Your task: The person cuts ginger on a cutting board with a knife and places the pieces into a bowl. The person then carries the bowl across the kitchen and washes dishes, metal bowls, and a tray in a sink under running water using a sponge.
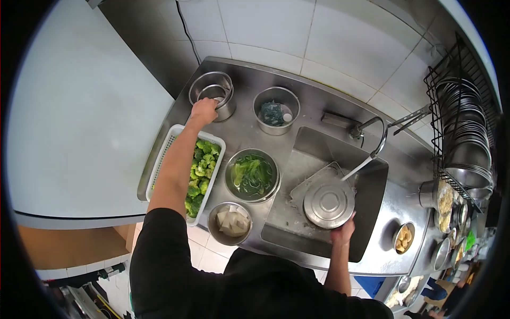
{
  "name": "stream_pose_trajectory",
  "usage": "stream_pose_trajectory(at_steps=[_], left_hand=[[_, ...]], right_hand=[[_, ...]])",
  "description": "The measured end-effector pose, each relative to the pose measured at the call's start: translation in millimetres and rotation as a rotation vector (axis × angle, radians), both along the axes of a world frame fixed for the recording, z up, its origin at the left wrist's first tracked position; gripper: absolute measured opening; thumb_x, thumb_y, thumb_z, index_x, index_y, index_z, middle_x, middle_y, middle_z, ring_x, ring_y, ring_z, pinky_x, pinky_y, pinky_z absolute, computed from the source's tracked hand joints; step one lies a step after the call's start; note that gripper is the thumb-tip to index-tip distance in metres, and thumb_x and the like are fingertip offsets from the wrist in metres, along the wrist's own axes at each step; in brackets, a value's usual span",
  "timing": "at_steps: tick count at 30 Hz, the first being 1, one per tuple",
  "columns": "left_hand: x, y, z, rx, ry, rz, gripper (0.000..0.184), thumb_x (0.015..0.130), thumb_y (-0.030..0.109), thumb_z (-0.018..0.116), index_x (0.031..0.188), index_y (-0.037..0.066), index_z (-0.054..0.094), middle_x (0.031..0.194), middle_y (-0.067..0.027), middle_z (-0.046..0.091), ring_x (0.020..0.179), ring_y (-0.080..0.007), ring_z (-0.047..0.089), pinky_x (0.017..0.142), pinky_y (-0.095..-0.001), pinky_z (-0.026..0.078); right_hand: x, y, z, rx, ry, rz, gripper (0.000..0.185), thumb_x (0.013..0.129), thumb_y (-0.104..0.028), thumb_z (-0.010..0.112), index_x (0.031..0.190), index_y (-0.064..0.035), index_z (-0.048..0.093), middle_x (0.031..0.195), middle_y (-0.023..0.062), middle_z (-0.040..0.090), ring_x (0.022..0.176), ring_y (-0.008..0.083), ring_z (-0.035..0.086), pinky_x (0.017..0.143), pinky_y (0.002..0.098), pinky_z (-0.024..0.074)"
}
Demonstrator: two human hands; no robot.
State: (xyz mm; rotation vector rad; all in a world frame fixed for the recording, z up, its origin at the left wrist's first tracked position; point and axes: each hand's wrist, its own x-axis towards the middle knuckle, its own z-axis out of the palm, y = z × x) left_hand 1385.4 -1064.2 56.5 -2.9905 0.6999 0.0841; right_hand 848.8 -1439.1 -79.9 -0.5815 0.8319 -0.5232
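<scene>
My left hand [204, 111] reaches to the back left of the counter, its fingers closed over the near rim of a small steel pot [226, 110]. That pot sits in or against a larger steel pot [204, 80]; the overlap hides which. Over the sink [366, 223], my right hand [343, 231] grips the near right edge of a round steel lid [329, 203] with a raised centre. Most of its fingers are hidden beneath the lid. The faucet [383, 135] points its white end at the lid's far edge. A flat, clear tray-like piece [313, 181] lies partly under the lid.
Left of the sink are a white basket [215, 199] of broccoli [204, 165], a bowl of leafy greens [252, 175], a bowl of pale chunks [234, 220] and a pot with a blue-green scrubber [272, 113]. A rack [441, 133] of steel bowls hangs right.
</scene>
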Motion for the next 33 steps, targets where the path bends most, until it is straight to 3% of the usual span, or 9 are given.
stream_pose_trajectory(at_steps=[5, 8, 11, 14, 18, 20, 22, 27, 33], left_hand=[[-33, 19, 105, -0.149, -0.169, 0.058, 0.033, 0.082, 0.024, 0.082, 0.11, 0.01, 0.076, 0.102, -0.0201, 0.075, 0.101, -0.038, 0.072, 0.089, -0.0498, 0.057], [-59, 45, 192, -0.201, -0.362, 0.063, 0.039, 0.083, 0.025, 0.083, 0.117, 0.01, 0.072, 0.1, -0.0217, 0.074, 0.097, -0.0398, 0.072, 0.084, -0.0519, 0.056], [-79, 53, 248, -0.185, -0.463, 0.023, 0.045, 0.083, 0.025, 0.083, 0.122, 0.01, 0.069, 0.1, -0.0208, 0.074, 0.098, -0.0401, 0.071, 0.082, -0.0527, 0.056], [-84, 35, 264, -0.196, -0.385, 0.056, 0.046, 0.083, 0.02, 0.083, 0.124, 0.006, 0.069, 0.105, -0.0228, 0.073, 0.102, -0.0427, 0.069, 0.086, -0.0518, 0.055], [-57, 16, 207, -0.206, -0.349, -0.112, 0.043, 0.082, 0.02, 0.082, 0.122, 0.01, 0.069, 0.098, -0.0204, 0.074, 0.098, -0.0395, 0.071, 0.083, -0.0513, 0.056], [-56, -8, 186, -0.101, -0.235, -0.109, 0.044, 0.083, 0.019, 0.082, 0.124, 0.009, 0.069, 0.103, -0.0203, 0.074, 0.1, -0.0395, 0.071, 0.084, -0.0503, 0.057], [-43, -18, 159, -0.085, -0.178, -0.1, 0.046, 0.084, 0.019, 0.081, 0.126, 0.01, 0.068, 0.107, -0.0207, 0.073, 0.103, -0.0395, 0.071, 0.087, -0.0504, 0.056], [2, -18, 78, -0.113, -0.036, -0.092, 0.054, 0.084, 0.021, 0.082, 0.134, 0.01, 0.065, 0.125, -0.0217, 0.069, 0.117, -0.0402, 0.065, 0.098, -0.0502, 0.053], [-109, -54, 128, -0.639, -0.325, -0.345, 0.034, 0.093, 0.015, 0.075, 0.122, 0.001, 0.067, 0.113, -0.0186, 0.072, 0.105, -0.0354, 0.069, 0.094, -0.0433, 0.053]], right_hand=[[196, 15, 184, -0.533, -0.25, 0.234, 0.025, 0.108, -0.029, 0.061, 0.12, -0.0079, 0.067, 0.106, 0.0016, 0.07, 0.095, 0.0132, 0.067, 0.088, 0.0333, 0.0562], [327, 78, 245, -1.068, 0.024, 0.57, 0.05, 0.106, -0.042, 0.06, 0.131, 0.0008, 0.066, 0.122, 0.0135, 0.072, 0.11, 0.0227, 0.065, 0.097, 0.0359, 0.0505], [440, 144, 216, -1.698, -0.474, 0.763, 0.023, 0.098, -0.018, 0.054, 0.104, -0.0037, 0.071, 0.105, 0.0219, 0.07, 0.099, 0.0398, 0.068, 0.086, 0.046, 0.0542], [487, 191, 150, -2.172, -0.375, 0.962, 0.017, 0.089, -0.012, 0.059, 0.099, -0.0126, 0.073, 0.112, 0.0102, 0.073, 0.108, 0.0308, 0.068, 0.092, 0.0461, 0.0532], [465, 191, 117, -2.295, -0.541, 0.591, 0.019, 0.083, -0.008, 0.062, 0.098, -0.015, 0.073, 0.117, 0.0081, 0.073, 0.115, 0.0294, 0.067, 0.098, 0.0451, 0.0516], [443, 161, 133, -2.057, -0.133, 0.531, 0.021, 0.083, -0.006, 0.064, 0.101, -0.0127, 0.073, 0.117, 0.0117, 0.073, 0.114, 0.0335, 0.068, 0.097, 0.0479, 0.0533], [434, 121, 139, -1.768, 0.454, 0.784, 0.025, 0.086, -0.007, 0.066, 0.109, -0.0088, 0.074, 0.118, 0.0149, 0.073, 0.115, 0.0342, 0.069, 0.096, 0.0498, 0.0557], [486, 90, 22, -2.014, 0.689, 1.231, 0.028, 0.092, -0.021, 0.065, 0.117, -0.018, 0.078, 0.122, 0.0107, 0.074, 0.122, 0.0306, 0.067, 0.096, 0.0466, 0.0579], [454, 77, 124, -1.834, 0.519, 0.872, 0.027, 0.09, -0.019, 0.067, 0.114, -0.0092, 0.076, 0.112, 0.0161, 0.075, 0.107, 0.0331, 0.073, 0.088, 0.0467, 0.0602]])
